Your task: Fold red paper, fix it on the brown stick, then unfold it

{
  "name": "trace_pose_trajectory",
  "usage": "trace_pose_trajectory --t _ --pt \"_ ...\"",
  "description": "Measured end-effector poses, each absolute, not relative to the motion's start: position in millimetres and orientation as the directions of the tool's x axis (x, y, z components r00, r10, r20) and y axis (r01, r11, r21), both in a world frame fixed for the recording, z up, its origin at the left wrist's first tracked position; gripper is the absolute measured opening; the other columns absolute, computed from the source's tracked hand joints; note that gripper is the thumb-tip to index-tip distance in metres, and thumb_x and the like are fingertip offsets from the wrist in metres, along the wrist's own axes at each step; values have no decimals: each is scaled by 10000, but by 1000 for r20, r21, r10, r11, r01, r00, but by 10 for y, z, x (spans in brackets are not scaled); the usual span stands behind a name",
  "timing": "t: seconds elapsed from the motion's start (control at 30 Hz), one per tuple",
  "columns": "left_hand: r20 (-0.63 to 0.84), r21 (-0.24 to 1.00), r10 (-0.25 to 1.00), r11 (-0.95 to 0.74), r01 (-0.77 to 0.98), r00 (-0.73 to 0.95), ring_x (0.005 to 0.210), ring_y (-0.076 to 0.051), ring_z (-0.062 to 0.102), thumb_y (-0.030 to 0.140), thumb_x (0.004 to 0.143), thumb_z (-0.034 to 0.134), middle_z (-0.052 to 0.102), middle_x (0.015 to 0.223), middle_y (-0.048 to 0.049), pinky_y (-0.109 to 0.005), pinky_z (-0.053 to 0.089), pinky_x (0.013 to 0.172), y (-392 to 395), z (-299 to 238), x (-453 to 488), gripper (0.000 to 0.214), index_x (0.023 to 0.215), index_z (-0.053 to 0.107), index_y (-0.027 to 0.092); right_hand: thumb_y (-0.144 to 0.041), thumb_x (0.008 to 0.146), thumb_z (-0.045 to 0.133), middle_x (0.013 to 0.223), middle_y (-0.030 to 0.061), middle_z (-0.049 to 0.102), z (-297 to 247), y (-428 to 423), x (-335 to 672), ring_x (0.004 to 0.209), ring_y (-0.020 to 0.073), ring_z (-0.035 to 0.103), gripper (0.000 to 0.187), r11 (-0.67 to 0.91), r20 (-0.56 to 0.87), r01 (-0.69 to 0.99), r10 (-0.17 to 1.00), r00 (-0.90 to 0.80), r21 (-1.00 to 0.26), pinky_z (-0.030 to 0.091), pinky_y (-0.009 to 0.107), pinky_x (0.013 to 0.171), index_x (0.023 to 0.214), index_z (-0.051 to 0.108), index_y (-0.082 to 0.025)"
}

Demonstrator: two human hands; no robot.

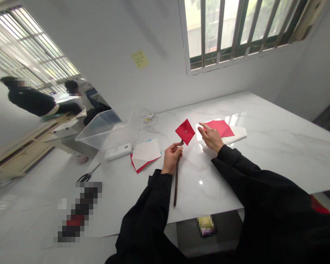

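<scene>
Head view: both hands near red paper pinwheel (185, 132).
Left hand (172, 158): narrow grip on dark stick (176, 183), just below pinwheel.
Right hand (211, 137): open, empty, just beside pinwheel.

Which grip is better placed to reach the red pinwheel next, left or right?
Right, probably: the right grip is free, its fingers pointing toward the pinwheel, while the left grip holds the stick below it.

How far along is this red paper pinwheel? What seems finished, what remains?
The red paper pinwheel looks assembled, fastened at its centre to a dark stick. In hand: the left hand grips the stick; the right hand is raised beside the pinwheel, not touching. Remaining: loose red and white paper and scissors lie out.
</scene>
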State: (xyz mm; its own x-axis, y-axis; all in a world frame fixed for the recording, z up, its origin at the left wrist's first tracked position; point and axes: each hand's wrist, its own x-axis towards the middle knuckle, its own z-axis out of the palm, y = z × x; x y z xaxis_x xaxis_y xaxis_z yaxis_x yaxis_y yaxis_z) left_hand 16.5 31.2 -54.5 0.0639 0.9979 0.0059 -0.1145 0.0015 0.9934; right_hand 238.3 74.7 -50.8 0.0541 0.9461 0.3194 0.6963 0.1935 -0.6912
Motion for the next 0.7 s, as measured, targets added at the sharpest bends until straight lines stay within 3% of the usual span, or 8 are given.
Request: trace_pose_trajectory --t 0.1,0.17,0.23,0.33,0.4,0.47,0.57,0.7 --pt "-1 993 998 8 -117 60 440 -57 403 395 710 783 550 572 51 -207 258 421 309 -542 168 427 1024 691 121 -658 1048 236 633 78 692 -529 763 2380 707 231 681 762 173 211 702 977 -33 -691 413 306 741 875 793 -167" --pt "-6 992 998 13 -122 55 443 -57 406 394 706 786 550 576 50 -205 256 421 307 -538 170 424 1018 691 122 -662 1046 222 616 102 678 -546 780 2381 686 231 675 814 140 143 728 988 -57 -671 410 312 721 634 728 -174" --pt "-9 992 999 16 -123 51 447 -56 411 396 703 791 549 580 50 -202 257 422 305 -534 171 426 1016 692 124 -638 1055 236 691 108 712 -552 792 2385 747 240 693 784 135 164 739 986 -34 -660 409 309 721 669 739 -177" --pt "-11 992 999 17 -122 53 451 -55 416 402 699 797 550 582 50 -200 262 426 304 -530 170 434 1017 697 125 -622 1058 274 829 82 759 -540 790 2394 856 244 706 658 164 249 713 968 16 -682 420 295 755 1081 771 -191" --pt "-10 992 998 18 -125 58 454 -55 416 409 696 803 552 583 49 -199 263 427 304 -530 168 446 1023 701 123 -654 1047 272 793 71 749 -535 781 2391 822 235 700 678 176 228 690 974 -17 -702 428 291 758 1161 748 -185" --pt "-9 991 998 16 -130 59 456 -54 415 415 695 808 549 583 49 -198 262 428 305 -532 166 460 1032 704 120 -696 1034 213 666 74 699 -539 772 2376 712 219 676 788 181 133 675 984 -123 -716 431 293 741 914 784 -166" --pt "-8 991 999 15 -135 52 455 -54 416 419 693 814 549 581 49 -198 265 429 308 -534 166 467 1035 704 120 -739 1011 172 553 87 627 -550 765 2356 604 202 631 864 172 66 673 981 -180 -719 426 304 711 549 652 -189" --pt "-16 990 999 23 -138 52 451 -52 411 424 689 819 556 582 46 -199 264 433 308 -534 168 469 1031 702 124 -717 1024 166 607 80 664 -534 765 2374 696 216 667 852 175 182 686 981 -62 -707 420 305 759 564 663 -200"
